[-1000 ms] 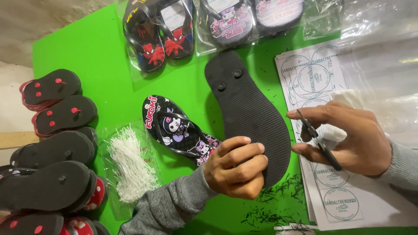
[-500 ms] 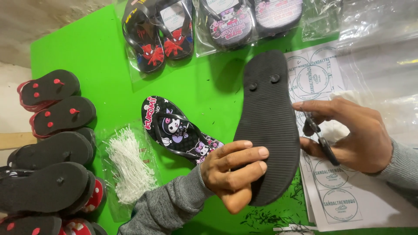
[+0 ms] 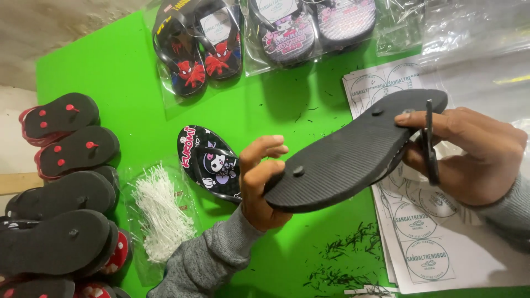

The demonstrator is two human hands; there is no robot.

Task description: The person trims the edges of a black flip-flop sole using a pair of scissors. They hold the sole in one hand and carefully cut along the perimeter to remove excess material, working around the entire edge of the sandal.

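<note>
- The left hand (image 3: 262,185) grips the heel end of a black flip-flop (image 3: 353,152), fingers curled over its edge, ribbed sole turned up.
- The right hand (image 3: 469,152) closes on the toe end, and also pinches small black scissors (image 3: 429,143) against the palm.
- The flip-flop hangs slantwise in the air above the green table (image 3: 116,66), between both hands.
- Below it lies a cartoon-printed black sandal (image 3: 210,163), beside a bag of white plastic fasteners (image 3: 157,212).
- Sheets of round stickers (image 3: 425,243) lie under the right hand.
- Stacked black-soled sandals (image 3: 61,182) sit at the left edge; bagged sandal pairs (image 3: 232,41) line the far side.
- Black trimmings (image 3: 348,256) are scattered near the sheets.
</note>
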